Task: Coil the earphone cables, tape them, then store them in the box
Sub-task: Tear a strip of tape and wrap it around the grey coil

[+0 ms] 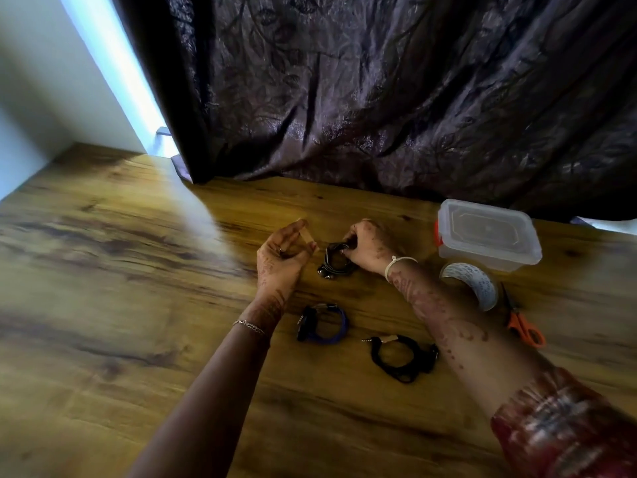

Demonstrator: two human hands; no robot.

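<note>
My right hand point(368, 246) grips a coiled dark earphone cable point(331, 263) that rests on the wooden table point(138, 270). My left hand point(284, 257) holds a short strip of clear tape point(309, 239) just left of that coil, not quite touching it. Nearer to me lie two coiled cables with tape on them: a blue and black one point(322, 322) and a black one point(401, 357). The clear plastic box point(487, 236), its lid closed, stands at the right near the curtain.
A roll of tape point(474, 284) lies in front of the box, partly behind my right forearm. Orange-handled scissors point(522, 322) lie to its right. A dark curtain point(379, 98) hangs along the table's far edge. A white wall point(41, 81) borders the left.
</note>
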